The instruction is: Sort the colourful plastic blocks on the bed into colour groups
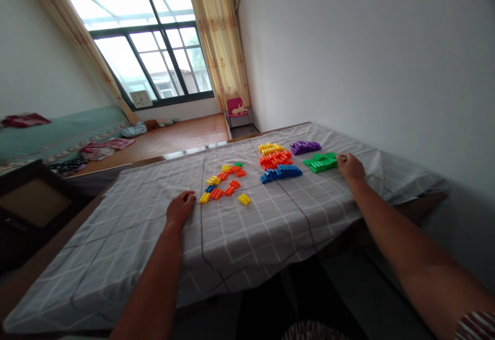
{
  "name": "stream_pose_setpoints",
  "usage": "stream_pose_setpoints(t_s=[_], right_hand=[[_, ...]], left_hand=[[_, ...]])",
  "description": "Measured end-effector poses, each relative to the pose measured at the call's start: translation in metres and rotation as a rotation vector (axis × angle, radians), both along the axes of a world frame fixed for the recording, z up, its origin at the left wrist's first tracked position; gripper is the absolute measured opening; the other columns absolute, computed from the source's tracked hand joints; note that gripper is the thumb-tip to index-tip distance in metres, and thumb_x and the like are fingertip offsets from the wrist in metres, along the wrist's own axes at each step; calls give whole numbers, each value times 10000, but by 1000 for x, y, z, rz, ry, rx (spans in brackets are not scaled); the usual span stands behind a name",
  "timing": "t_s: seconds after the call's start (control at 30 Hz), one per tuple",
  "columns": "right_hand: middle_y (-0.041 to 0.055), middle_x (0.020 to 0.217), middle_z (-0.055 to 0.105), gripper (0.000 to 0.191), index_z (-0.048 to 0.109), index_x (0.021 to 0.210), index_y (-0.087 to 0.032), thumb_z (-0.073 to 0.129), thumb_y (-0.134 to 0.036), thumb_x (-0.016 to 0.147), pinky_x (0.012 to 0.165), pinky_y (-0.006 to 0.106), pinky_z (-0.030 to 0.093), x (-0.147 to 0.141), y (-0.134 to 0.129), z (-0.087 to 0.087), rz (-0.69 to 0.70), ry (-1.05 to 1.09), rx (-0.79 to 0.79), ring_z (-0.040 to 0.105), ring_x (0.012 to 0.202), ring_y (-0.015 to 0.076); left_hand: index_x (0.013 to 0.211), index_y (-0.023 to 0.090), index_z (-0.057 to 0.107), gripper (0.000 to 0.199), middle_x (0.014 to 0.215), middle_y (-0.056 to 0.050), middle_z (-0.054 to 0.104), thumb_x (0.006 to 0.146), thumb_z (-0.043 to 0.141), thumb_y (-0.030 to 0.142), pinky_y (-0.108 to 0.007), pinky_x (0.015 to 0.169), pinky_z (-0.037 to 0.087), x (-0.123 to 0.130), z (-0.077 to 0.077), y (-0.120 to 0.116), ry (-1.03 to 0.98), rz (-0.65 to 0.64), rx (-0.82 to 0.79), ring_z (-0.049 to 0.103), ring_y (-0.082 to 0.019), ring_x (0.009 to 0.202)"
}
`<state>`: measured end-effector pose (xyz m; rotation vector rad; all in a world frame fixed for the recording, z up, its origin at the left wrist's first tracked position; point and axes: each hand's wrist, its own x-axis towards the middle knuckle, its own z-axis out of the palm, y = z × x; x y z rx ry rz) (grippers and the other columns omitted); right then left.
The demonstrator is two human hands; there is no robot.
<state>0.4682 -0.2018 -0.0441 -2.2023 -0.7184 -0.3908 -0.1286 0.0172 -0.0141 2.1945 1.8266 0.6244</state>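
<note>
My left hand [181, 208] rests on the checked tablecloth with its fingers loosely stretched. Just right of its fingertips begins a loose, curved arrangement of small plastic pieces: yellow pieces [204, 197], orange pieces [232, 188], a blue piece [211, 188] and a green piece [238, 164]. My right hand [351, 167] is at the right edge of a pile of green pieces [322, 162], fingers pinched together; what they hold, if anything, is hidden. Left of that pile lie sorted piles of blue pieces [281, 173], orange pieces [275, 159] and yellow pieces [270, 148], with purple pieces [305, 147] behind.
A grey checked cloth [135, 237] covers the table and hangs over its near edge. A white wall [367, 62] runs along the right side. A dark chair [27, 211] stands at the left. Beyond are a bed platform [185, 139] and a pink chair [235, 105].
</note>
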Motion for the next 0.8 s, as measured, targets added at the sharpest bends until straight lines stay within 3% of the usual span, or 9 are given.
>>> stream_pose_setpoints(t_s=[0.1, 0.23, 0.33, 0.43, 0.5, 0.63, 0.8], right_hand=[[171, 1050, 674, 370, 642, 1089, -139, 387, -325, 896, 828, 389, 472, -18, 6, 8, 54, -151, 147, 624, 911, 267], [142, 1099, 658, 351, 621, 1129, -169, 385, -338, 932, 868, 358, 478, -82, 34, 37, 395, -298, 224, 620, 896, 225], [121, 1095, 666, 331, 637, 1130, -174, 413, -334, 944, 878, 329, 487, -149, 75, 61, 699, -322, 167, 625, 922, 209], [108, 1119, 682, 296, 664, 1122, -166, 473, -282, 928, 905, 312, 483, -211, 127, 73, 927, -302, -8, 636, 974, 200], [106, 1160, 686, 301, 668, 1150, -159, 474, -239, 934, 929, 295, 471, -242, 162, 73, 961, -267, -182, 632, 1042, 197], [135, 1232, 668, 318, 665, 1191, -152, 470, -192, 943, 947, 275, 453, -275, 218, 61, 845, -187, -515, 619, 1130, 209], [197, 1086, 710, 226, 720, 1004, -109, 571, -249, 907, 850, 291, 485, -281, 251, 44, 761, -116, -622, 670, 1030, 257]], left_hand=[[1126, 249, 696, 353, 1055, -27, 749, 885, 460, 351, -301, 812, 482, 3, 2, -4, -2, 7, -7, 659, -235, 1028], [1126, 254, 706, 358, 1062, -53, 740, 882, 473, 373, -316, 795, 482, 6, 1, -6, 26, 26, -15, 664, -251, 986], [1131, 256, 706, 354, 1068, -57, 738, 884, 478, 369, -309, 794, 478, 5, -2, -6, 15, 17, -3, 664, -244, 977], [1135, 258, 705, 346, 1046, -50, 742, 885, 488, 359, -290, 787, 475, 5, -3, -8, -10, 5, -2, 666, -225, 955], [1134, 255, 706, 341, 1031, -47, 744, 885, 492, 347, -282, 781, 473, 5, -3, -10, -31, -1, -3, 666, -215, 937], [1118, 250, 715, 327, 1010, -46, 747, 880, 504, 324, -281, 781, 472, 4, -2, -12, -64, -11, -12, 667, -210, 917], [1094, 261, 723, 313, 1007, -39, 749, 881, 501, 317, -281, 787, 472, 4, -4, -10, -83, -16, -18, 667, -209, 935]])
